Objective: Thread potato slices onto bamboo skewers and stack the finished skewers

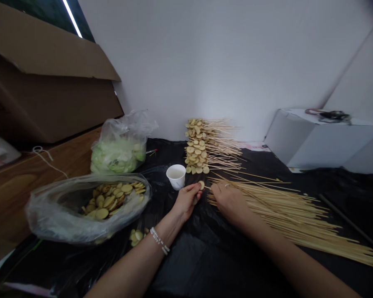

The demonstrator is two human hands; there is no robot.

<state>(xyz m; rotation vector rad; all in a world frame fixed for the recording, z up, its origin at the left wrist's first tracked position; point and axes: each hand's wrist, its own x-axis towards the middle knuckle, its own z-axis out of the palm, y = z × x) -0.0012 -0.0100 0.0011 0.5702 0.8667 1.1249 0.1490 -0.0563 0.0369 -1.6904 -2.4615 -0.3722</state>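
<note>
My left hand [187, 200] pinches a round potato slice [202, 185] between thumb and fingers. Another pale slice shows partly under its fingers. My right hand [230, 202] is closed on a thin wooden skewer [207, 187], whose tip meets the slice. Beneath and beside the right hand lies a broad spread of loose skewers [286, 211]. Beyond the hands, a stack of skewered potato slices [196, 151] lies with its sticks pointing right. A white paper cup [175, 177] stands just behind my left hand. To the left, an open plastic bag [62, 223] holds many potato slices [112, 198].
A tied clear bag of pale green vegetable pieces [119, 155] sits behind the potato bag. A few slices [137, 236] lie by my left forearm. Black plastic sheeting [186, 256] covers the table. A cardboard box [56, 95] stands left, a white box [326, 136] right.
</note>
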